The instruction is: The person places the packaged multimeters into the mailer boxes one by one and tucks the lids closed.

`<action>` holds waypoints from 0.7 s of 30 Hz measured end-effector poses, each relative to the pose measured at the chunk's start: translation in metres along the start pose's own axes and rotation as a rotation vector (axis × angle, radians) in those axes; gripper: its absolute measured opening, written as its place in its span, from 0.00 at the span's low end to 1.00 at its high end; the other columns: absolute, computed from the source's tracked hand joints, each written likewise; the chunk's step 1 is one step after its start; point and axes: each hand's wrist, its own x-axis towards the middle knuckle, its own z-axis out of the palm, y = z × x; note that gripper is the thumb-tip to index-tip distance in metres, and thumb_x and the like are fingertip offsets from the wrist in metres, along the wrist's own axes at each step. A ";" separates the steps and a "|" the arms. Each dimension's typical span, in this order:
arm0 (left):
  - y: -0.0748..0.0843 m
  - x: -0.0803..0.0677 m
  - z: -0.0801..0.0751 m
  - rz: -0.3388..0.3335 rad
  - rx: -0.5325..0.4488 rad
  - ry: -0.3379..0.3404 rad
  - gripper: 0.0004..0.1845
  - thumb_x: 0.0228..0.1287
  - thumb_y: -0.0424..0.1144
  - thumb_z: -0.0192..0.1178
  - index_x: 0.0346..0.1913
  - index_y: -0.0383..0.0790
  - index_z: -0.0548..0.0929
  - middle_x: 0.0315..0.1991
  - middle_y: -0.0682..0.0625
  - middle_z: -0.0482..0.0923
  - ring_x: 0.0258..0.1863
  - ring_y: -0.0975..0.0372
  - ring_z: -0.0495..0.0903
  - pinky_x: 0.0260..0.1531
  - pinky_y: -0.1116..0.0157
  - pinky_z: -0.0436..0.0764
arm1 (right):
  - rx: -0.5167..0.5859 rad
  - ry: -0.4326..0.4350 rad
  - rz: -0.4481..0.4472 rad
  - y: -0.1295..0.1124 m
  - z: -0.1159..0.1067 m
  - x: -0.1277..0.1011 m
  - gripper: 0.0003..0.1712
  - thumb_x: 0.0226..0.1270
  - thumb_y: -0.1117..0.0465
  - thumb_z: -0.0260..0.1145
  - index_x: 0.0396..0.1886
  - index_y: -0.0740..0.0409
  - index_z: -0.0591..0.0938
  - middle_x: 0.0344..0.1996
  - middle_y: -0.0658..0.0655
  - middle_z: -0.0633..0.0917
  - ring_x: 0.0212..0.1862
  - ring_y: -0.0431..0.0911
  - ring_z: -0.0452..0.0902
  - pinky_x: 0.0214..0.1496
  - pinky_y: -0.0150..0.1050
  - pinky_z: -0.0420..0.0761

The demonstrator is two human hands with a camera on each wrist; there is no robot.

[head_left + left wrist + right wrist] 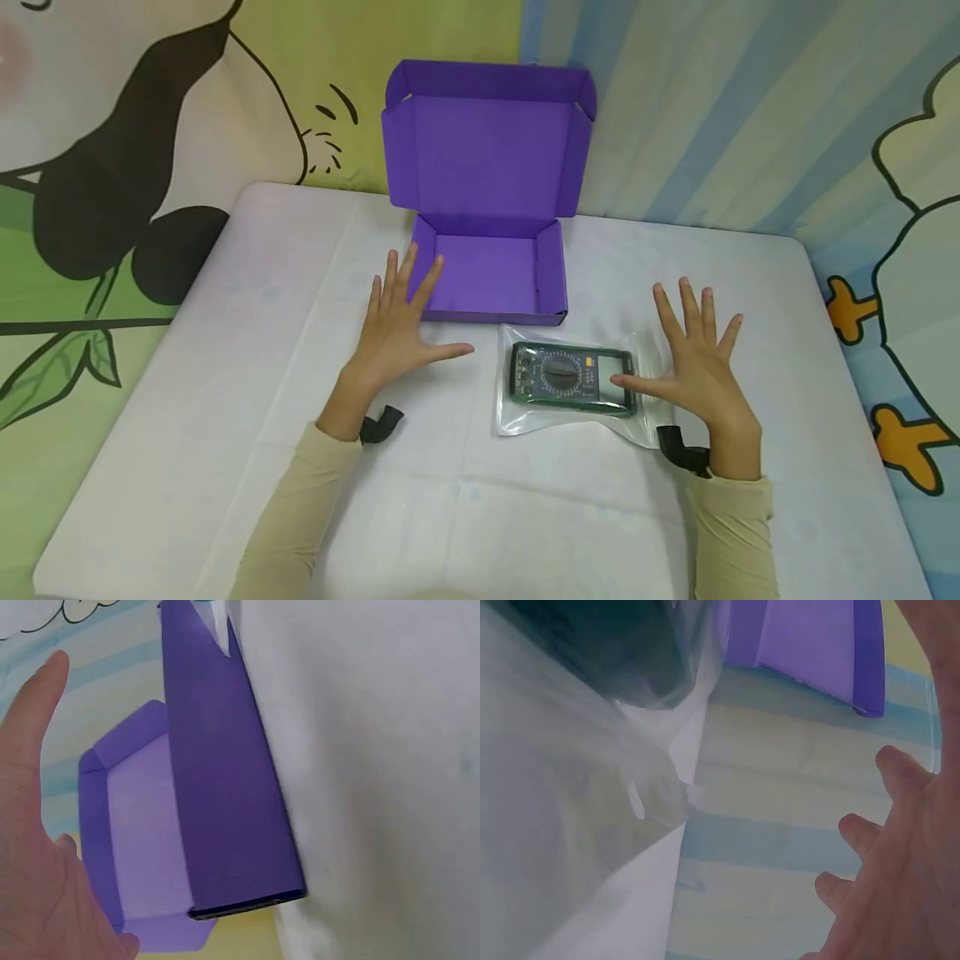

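A purple cardboard box (487, 317) stands at the back of the table, lid raised, its inside bare. In front of it lies a multimeter (558, 375) with a dark dial and green edge, sealed in a clear plastic bag (517, 423). My left hand (393, 333) is spread wide at the box's front left corner, holding nothing. The right hand (701, 375), fingers also splayed, hovers at the bag's right end, and its thumb overlaps the meter's screen in the head view. In the left wrist view, the box's front wall (225, 772) rises beside the thumb.
A white cloth (420, 517) covers the table. Behind it hangs a curtain (675, 108) printed with cartoon figures and stripes. Black wrist camera mounts (682, 454) stick out from the inner side of both wrists.
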 end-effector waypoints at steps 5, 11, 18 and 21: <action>-0.010 0.003 0.007 -0.030 -0.057 -0.017 0.68 0.41 0.72 0.69 0.78 0.61 0.36 0.78 0.52 0.20 0.76 0.51 0.22 0.73 0.43 0.40 | 0.009 -0.007 -0.007 -0.002 0.002 0.002 0.76 0.39 0.37 0.80 0.79 0.38 0.39 0.79 0.57 0.38 0.76 0.60 0.22 0.65 0.73 0.20; -0.025 0.004 0.014 -0.124 -0.311 -0.048 0.69 0.46 0.65 0.72 0.76 0.65 0.27 0.76 0.57 0.14 0.77 0.48 0.29 0.68 0.36 0.53 | 0.029 -0.026 -0.032 -0.004 0.008 0.005 0.74 0.40 0.39 0.80 0.80 0.39 0.41 0.78 0.60 0.43 0.77 0.61 0.26 0.68 0.69 0.20; -0.038 0.008 0.019 -0.135 -0.684 -0.046 0.67 0.57 0.49 0.71 0.75 0.59 0.21 0.76 0.55 0.14 0.77 0.51 0.30 0.71 0.41 0.48 | 0.047 -0.017 -0.106 -0.009 0.017 0.010 0.69 0.41 0.39 0.80 0.79 0.42 0.49 0.77 0.62 0.52 0.78 0.60 0.32 0.68 0.68 0.21; -0.035 0.009 0.013 -0.089 -0.806 -0.037 0.64 0.59 0.38 0.70 0.76 0.47 0.24 0.77 0.44 0.19 0.77 0.47 0.34 0.74 0.46 0.44 | 0.116 -0.024 -0.149 -0.011 0.020 0.012 0.64 0.42 0.43 0.80 0.77 0.46 0.57 0.76 0.63 0.55 0.77 0.61 0.36 0.71 0.67 0.28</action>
